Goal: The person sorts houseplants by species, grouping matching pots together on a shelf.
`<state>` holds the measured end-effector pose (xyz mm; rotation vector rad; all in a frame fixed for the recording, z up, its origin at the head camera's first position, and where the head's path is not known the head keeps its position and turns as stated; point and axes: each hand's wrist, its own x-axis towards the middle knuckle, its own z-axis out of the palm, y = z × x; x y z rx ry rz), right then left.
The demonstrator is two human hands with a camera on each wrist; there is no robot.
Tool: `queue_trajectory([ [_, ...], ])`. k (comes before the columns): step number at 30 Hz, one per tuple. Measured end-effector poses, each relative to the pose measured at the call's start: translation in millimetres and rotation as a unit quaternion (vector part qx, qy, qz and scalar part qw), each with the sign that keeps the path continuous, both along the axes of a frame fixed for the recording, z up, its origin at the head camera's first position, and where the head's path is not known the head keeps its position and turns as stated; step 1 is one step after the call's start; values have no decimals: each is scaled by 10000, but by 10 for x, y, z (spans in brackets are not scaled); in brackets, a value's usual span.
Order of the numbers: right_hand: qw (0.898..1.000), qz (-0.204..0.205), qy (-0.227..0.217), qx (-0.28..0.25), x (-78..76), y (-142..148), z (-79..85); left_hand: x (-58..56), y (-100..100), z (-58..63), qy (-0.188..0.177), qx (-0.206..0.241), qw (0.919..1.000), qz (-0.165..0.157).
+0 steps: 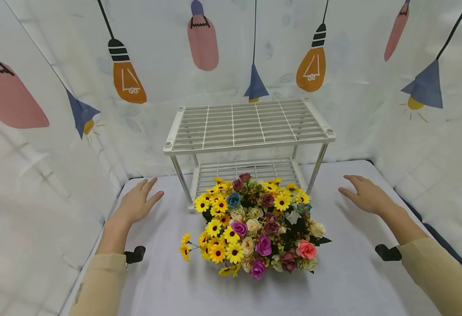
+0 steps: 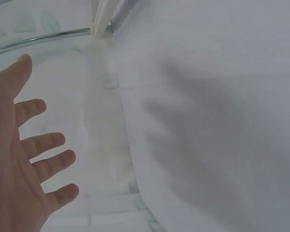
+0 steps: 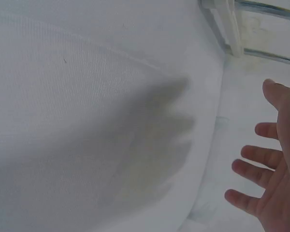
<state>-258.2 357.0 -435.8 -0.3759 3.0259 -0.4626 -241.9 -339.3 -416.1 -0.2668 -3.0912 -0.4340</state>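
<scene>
Bunches of artificial flowers lie massed on the white tabletop, with yellow daisies on the left and roses in cream, purple, pink and dusky red. Behind them stands a white two-tier rack on metal legs; the flowers hide part of its lower shelf. My left hand hovers over the table left of the rack, fingers spread and holding nothing. On the other side my right hand is likewise raised above the cloth, fingers extended, touching nothing. Both wrist views show bare palms with shadows on the cloth.
A white cloth covers the table. Around it hang white curtains printed with lamps and bulbs, close behind the rack and along both sides. Dark straps stick out at both wrists.
</scene>
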Motion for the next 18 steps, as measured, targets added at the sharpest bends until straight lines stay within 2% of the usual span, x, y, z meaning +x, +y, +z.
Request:
queue_trajectory([
  [3,9998,90,133,-107,62,-61,19,32,55,53,275,328,9990,-121],
  [6,9990,165,305,-274,125,-125,57,41,128,174,545,767,9953,-226],
  [12,9939,425,580,-833,245,-263,68,92,307,447,867,1850,9783,-349],
  [15,9889,700,720,-1093,330,-340,45,134,438,595,877,2509,9637,-240],
  [16,9871,785,768,-1166,364,-368,35,143,482,645,883,2790,9559,-242],
  [18,9836,903,821,-1325,437,-424,18,153,572,748,881,3518,9315,-280],
])
